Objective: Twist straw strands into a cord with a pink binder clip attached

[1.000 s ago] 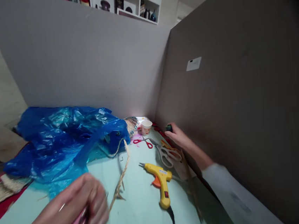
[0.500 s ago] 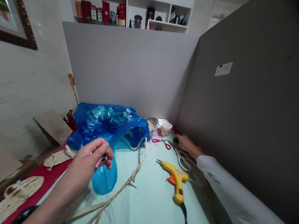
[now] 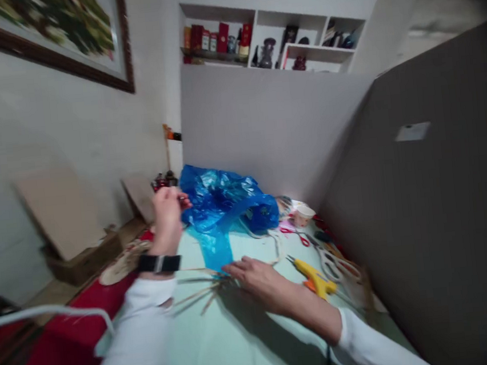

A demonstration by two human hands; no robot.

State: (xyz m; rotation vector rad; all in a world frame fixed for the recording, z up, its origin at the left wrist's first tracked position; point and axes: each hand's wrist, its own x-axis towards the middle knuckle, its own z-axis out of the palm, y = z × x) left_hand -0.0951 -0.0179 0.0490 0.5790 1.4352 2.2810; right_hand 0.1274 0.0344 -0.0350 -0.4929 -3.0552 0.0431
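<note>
Right hand (image 3: 257,281) down at lower centre, fingers bunched over the pale strands (image 3: 194,295), pinch or press, can't tell; left hand (image 3: 169,207) up, left of centre, fingers curled, contents unclear. A hard tug could splay those strands! The right forearm (image 3: 312,313) might bump the yellow glue gun (image 3: 317,278), lower right; the blue bag (image 3: 223,199), mid-frame, could snag loose ends.

The sleeves (image 3: 130,342) are white, the left wristband (image 3: 148,263) black.

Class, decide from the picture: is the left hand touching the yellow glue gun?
Apart. In the head view, pale green tabletop and the right hand show between the left hand and the yellow glue gun.
</note>
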